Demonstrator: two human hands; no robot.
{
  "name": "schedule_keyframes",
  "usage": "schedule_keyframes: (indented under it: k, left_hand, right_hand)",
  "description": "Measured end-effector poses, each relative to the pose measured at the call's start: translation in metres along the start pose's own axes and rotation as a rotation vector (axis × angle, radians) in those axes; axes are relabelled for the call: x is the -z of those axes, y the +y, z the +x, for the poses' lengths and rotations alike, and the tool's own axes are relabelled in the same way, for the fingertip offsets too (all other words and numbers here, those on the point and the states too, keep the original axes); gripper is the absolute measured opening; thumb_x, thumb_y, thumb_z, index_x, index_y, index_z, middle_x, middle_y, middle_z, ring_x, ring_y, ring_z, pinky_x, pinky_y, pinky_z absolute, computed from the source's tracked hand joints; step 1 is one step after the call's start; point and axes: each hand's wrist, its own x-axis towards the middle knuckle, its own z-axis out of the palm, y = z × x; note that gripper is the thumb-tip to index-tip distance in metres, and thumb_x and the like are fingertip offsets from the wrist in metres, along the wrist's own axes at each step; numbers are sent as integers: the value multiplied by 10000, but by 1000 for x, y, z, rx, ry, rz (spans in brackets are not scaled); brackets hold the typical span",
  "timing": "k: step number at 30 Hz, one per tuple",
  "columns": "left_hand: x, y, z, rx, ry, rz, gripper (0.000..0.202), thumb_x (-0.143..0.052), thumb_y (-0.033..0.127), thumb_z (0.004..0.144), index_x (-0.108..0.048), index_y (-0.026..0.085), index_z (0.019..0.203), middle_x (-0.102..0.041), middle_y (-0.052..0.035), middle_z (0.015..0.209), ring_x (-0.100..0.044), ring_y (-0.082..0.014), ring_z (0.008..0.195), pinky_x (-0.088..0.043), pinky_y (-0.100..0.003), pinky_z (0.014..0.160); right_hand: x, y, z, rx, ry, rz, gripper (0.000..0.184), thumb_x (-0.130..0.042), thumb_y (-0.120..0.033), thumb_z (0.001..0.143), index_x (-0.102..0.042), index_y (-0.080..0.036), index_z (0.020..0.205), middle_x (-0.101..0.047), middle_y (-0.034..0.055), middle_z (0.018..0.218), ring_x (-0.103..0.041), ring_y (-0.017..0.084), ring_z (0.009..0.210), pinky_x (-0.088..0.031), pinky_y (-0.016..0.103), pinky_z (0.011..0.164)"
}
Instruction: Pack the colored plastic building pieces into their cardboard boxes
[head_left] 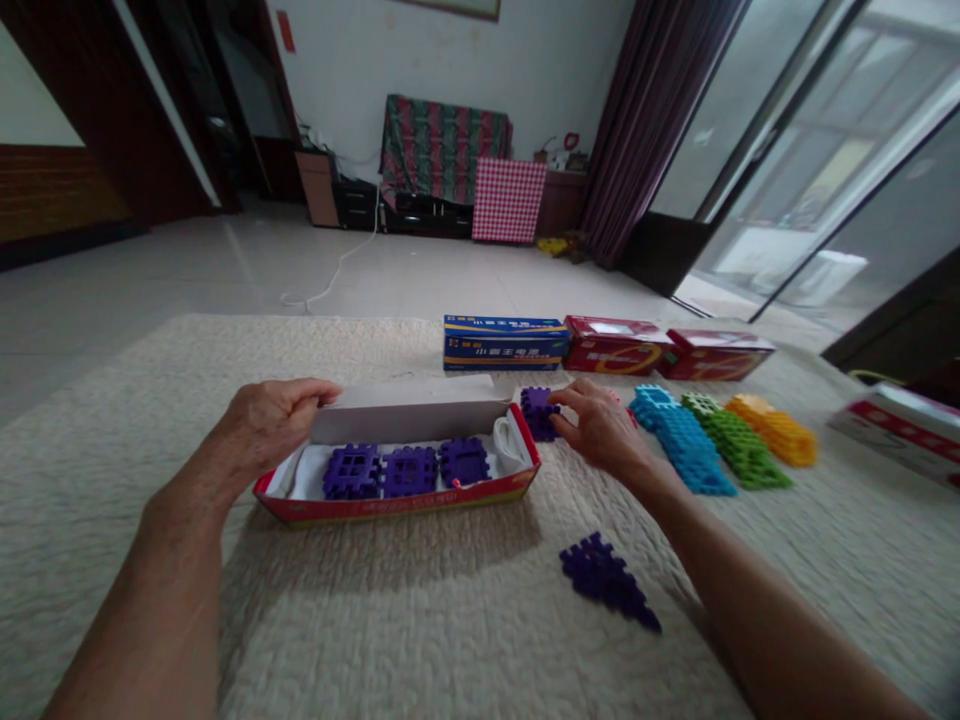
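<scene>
My left hand (274,420) is closed on the left end of the raised white lid flap of an open red box (405,508). Inside, three purple square building blocks (409,470) with notched edges lie in a row on white lining, and a white looped strap (510,443) sits at the right end. Just beyond that end, my right hand (604,425) pinches another purple building block (537,413) by its right side. More purple blocks (609,578) lie on the quilted mat below my right hand. A red piece is mostly hidden behind that hand.
Rows of blue (686,445), green (739,445) and orange blocks (776,430) lie to the right. Behind them stand a blue box (506,343) and two red boxes (619,345). Another red and white box (904,430) is at the far right. Everything rests on a beige quilted mat (390,620).
</scene>
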Motion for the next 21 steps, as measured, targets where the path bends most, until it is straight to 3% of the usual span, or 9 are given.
schedule_keyframes:
  k: [4,12,18,21]
  left_hand:
    - [-1,-2,2,1,-4,6,433,-394,260,784,-755,216,1020,-771,-30,1016,-706,-213,949,-501,-322,925]
    - [1,3,1,23,-1,29,445,-388,240,792,-757,215,1039,-769,-30,1036,-707,-195,963,-503,-302,929]
    - [1,3,0,27,0,6,449,-386,238,800,-754,188,1053,-765,-51,1048,-703,-210,983,-498,-323,949]
    - [2,4,0,31,-10,11,451,-389,242,801,-752,180,1063,-763,-55,1057,-703,-214,985,-496,-325,953]
  right_hand:
    - [-3,-2,-1,35,-24,-33,245,-577,-135,820,-688,-173,1035,-639,103,1001,-596,225,901,-461,342,817]
    - [8,-5,0,42,-79,-23,153,-581,-132,789,-667,-186,903,-650,76,922,-599,206,849,-457,329,779]
    - [21,4,-2,-31,-335,390,107,-539,-214,817,-644,-197,822,-655,0,705,-583,135,617,-447,256,577]
    - [22,3,-3,-21,-471,446,111,-548,-203,798,-658,-200,799,-673,-3,703,-601,132,617,-455,246,561]
